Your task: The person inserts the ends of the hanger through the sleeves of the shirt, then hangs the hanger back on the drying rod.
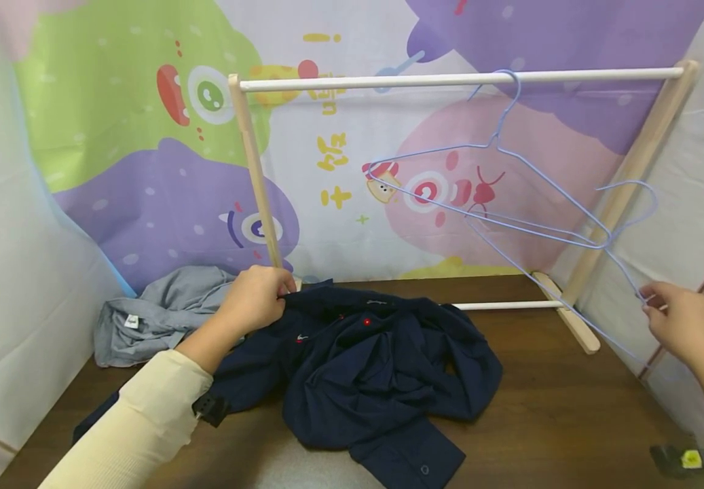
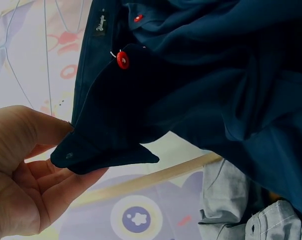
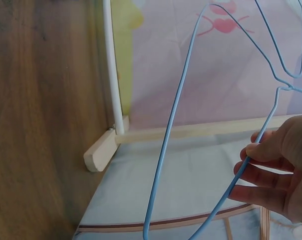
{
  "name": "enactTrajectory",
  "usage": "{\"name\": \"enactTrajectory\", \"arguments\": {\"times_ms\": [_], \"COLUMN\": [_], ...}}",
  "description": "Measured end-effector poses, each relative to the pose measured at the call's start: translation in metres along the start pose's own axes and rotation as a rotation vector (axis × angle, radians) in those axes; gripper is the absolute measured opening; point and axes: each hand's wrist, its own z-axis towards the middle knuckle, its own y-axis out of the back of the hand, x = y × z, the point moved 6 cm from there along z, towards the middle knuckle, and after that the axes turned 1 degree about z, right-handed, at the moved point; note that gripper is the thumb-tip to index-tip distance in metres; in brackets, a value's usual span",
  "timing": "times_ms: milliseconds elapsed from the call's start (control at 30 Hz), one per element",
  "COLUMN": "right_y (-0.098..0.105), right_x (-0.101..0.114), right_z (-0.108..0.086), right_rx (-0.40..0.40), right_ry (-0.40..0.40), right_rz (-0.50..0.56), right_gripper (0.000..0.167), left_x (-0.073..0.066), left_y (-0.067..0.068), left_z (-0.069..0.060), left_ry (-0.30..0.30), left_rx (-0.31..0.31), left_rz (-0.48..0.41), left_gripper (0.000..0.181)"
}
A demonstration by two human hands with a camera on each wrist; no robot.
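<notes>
My left hand (image 1: 258,297) pinches the collar of a dark navy shirt (image 1: 382,380) with red buttons. In the left wrist view, the collar tip (image 2: 86,152) sits between thumb and fingers, and a red button (image 2: 123,60) shows nearby. The rest of the shirt lies crumpled on the table, one cuff toward me. At the right, my right hand (image 1: 688,319) pinches one arm of a blue wire hanger (image 1: 626,272), held in the air apart from the shirt. The right wrist view shows this hanger (image 3: 173,115) with thumb and fingers on its wire.
A wooden rack with a white rail (image 1: 376,81) stands behind. Another blue wire hanger (image 1: 547,178) hangs from that rail, overlapping the held one in view. A grey garment (image 1: 162,309) lies at the left on the brown table (image 1: 547,401). Patterned cloth (image 1: 333,238) forms the back wall.
</notes>
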Motion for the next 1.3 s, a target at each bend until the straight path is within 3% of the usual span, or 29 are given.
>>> {"name": "enactTrajectory", "arguments": {"times_ms": [567,733,900,1300], "right_y": [-0.005,-0.007,-0.011,-0.015], "right_x": [-0.008,-0.006,0.002,0.027], "right_z": [-0.024,-0.027,-0.031,-0.031], "right_rx": [-0.085,-0.060,-0.024,-0.065], "right_ry": [0.041,0.041,0.086,0.152], "right_rz": [0.011,0.007,-0.020,0.021], "right_gripper": [0.025,0.024,0.024,0.026], "left_x": [0.000,0.000,0.000,0.000], "left_y": [-0.004,-0.005,-0.004,-0.006], "left_z": [0.000,0.000,0.000,0.002], "left_ry": [0.000,-0.007,-0.009,0.003], "left_rx": [-0.015,-0.011,-0.006,-0.005], "left_rz": [0.006,0.011,0.013,0.020], "left_gripper": [0.021,0.021,0.022,0.021]}}
